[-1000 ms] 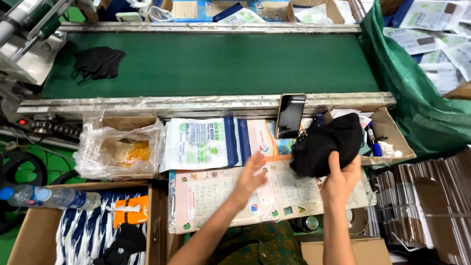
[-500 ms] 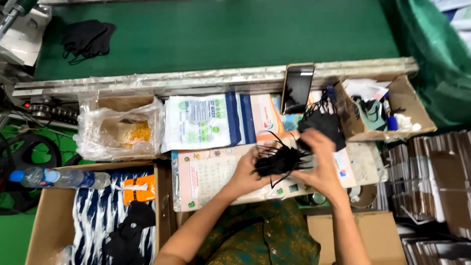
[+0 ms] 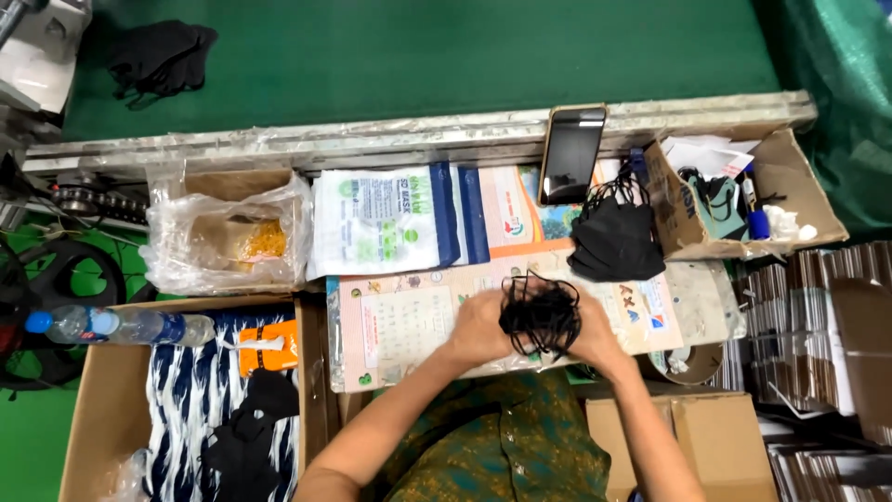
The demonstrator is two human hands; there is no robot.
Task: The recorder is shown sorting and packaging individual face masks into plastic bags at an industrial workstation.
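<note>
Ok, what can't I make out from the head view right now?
- Bundle of black masks: count unclear; the loops tangle, and the left hand and right hand cover its sides.
- Cardboard box: small contents too tiny to identify.
- Clear plastic bag: glare blurs the yellow contents.
- Black masks on the conveyor: number too small to tell.

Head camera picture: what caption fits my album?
Both hands, left hand and right hand, hold black masks over a printed sheet.
</note>
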